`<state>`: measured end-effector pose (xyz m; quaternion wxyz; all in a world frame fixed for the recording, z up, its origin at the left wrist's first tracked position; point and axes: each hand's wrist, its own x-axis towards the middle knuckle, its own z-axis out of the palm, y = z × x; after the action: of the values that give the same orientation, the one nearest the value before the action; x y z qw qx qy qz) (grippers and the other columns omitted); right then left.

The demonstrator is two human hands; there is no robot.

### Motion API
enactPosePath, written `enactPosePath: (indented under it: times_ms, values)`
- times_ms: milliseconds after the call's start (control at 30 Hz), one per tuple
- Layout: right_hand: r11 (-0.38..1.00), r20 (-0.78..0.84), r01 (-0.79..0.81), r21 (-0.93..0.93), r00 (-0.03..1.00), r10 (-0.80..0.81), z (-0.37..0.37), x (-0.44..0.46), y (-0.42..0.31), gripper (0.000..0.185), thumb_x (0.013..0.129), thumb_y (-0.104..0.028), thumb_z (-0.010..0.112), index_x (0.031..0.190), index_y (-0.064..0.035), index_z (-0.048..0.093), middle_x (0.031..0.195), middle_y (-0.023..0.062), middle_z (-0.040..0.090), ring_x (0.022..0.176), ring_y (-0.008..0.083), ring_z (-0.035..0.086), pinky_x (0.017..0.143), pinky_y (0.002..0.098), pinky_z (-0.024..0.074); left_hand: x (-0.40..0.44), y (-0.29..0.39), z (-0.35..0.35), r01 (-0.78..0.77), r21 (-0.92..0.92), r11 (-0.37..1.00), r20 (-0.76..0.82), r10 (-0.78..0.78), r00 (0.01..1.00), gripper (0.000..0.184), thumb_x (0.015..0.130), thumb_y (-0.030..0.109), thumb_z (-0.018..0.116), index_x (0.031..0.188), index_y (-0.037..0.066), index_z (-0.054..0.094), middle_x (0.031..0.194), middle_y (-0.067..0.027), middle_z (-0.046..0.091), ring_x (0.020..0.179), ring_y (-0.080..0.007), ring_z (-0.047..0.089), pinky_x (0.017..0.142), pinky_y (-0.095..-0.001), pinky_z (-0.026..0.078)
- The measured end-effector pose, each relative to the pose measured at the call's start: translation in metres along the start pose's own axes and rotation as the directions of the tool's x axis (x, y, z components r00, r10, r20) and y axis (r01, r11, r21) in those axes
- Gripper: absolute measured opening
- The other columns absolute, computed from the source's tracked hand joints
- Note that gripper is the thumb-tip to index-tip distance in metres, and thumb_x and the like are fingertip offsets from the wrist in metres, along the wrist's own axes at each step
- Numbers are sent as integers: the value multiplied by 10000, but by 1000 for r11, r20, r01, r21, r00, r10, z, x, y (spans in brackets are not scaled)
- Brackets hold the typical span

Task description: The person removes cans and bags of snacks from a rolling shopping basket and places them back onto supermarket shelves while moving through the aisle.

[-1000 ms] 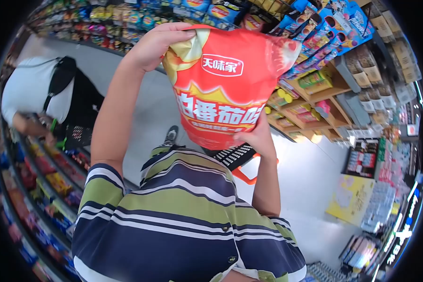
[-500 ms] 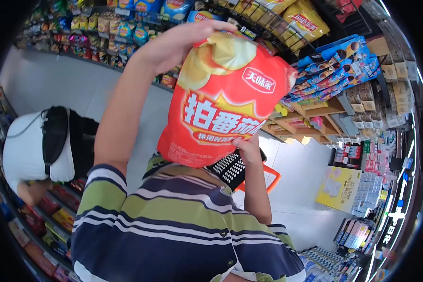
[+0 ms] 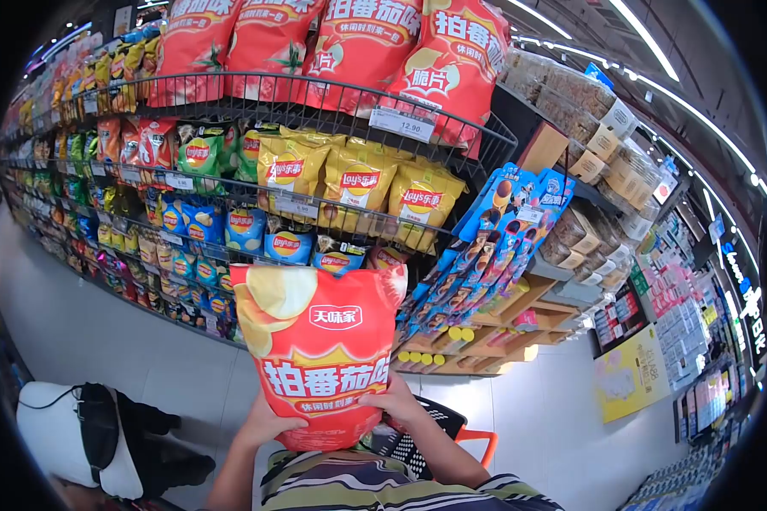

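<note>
A large red bag of potato chips (image 3: 332,341) with white and yellow Chinese lettering stands upright before my chest, its printed front facing me. My left hand (image 3: 270,421) grips its lower left edge, with the thumb on the front. On the lower right side my right hand (image 3: 394,402) holds it the same way. The fingers behind the bag are hidden. Partly behind my right forearm is a black perforated basket (image 3: 435,417) with an orange handle (image 3: 486,443).
A wire rack with matching red chip bags (image 3: 362,43) rises ahead, a price tag (image 3: 402,123) on its edge. Yellow chip bags (image 3: 349,175) fill the row below. Blue snack packs (image 3: 494,230) hang at the right. A person in white and black (image 3: 85,434) is at lower left.
The view has tilted up toward the shelves. My left hand has moved from the bag's top to its lower left edge, and the bag now stands straighter. My right hand still holds it.
</note>
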<state>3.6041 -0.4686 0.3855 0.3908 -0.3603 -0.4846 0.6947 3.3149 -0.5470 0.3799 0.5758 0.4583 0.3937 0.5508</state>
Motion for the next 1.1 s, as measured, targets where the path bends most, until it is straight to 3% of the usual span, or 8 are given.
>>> enactPosePath:
  times_ms: [200,467,567,600,733,867,967,1100]
  values:
    - [985,151,139,-105,981,-122,-5,16,-40,766,755,-64,908,1404,-23,503,1316,83,671,1194,165,641,1066,373,498,7,34,17,-118,99,988,-104,129,986,873,681,131,974,1395,27,483,1317,-100,671,1208,-206,645,1045,-399,529]
    - [933,210,358,44,909,-359,-41,7,-43,923,731,-154,951,1475,2,428,1406,93,616,1277,177,595,1104,382,469,6,68,70,-162,310,937,-188,228,955,736,667,129,980,1283,6,599,1235,-106,724,1120,-202,693,999,-382,552]
    - [889,220,348,297,881,-419,-47,-6,-48,1054,735,-290,962,1545,19,363,1487,126,547,1351,186,533,1163,403,404,10,60,69,-179,188,966,-187,214,959,740,660,113,978,1290,0,607,1237,-105,726,1130,-205,690,1008,-384,545]
    - [884,233,390,258,863,-448,-51,-12,-51,1147,766,-482,912,1592,25,299,1561,164,473,1414,233,485,1203,428,339,14,54,66,-193,91,977,-191,207,959,754,660,105,973,1305,-1,599,1246,-105,722,1141,-211,687,1017,-389,541]
    - [861,229,452,233,835,-501,-70,-17,-71,1136,811,-638,807,1591,17,305,1563,211,476,1427,327,493,1189,456,350,40,64,61,-319,-237,918,-193,278,941,899,655,173,983,1407,1,521,1330,-120,678,1195,-256,676,1050,-424,537]
    - [948,6,303,94,952,-305,-96,-17,-47,781,933,-424,765,1504,8,453,1410,184,612,1276,283,618,1093,403,453,91,117,14,-538,-338,772,-229,487,843,976,704,264,966,1482,32,424,1382,-116,637,1223,-271,664,1014,-454,587]
    - [998,-131,70,-4,989,-70,-113,-23,-9,525,997,-242,707,1421,19,544,1269,145,694,1135,240,690,999,356,519,148,216,-30,-720,-153,677,-265,674,690,1029,761,411,915,1537,65,334,1439,-109,566,1327,-296,579,1086,-498,529]
    - [991,-195,-81,-104,979,60,-121,-34,41,483,970,-177,747,1373,33,583,1164,125,732,1048,192,705,955,317,538,225,383,-39,-832,15,555,-112,828,550,647,943,207,722,1496,45,427,1437,-113,585,1315,-292,591,1133,-459,485]
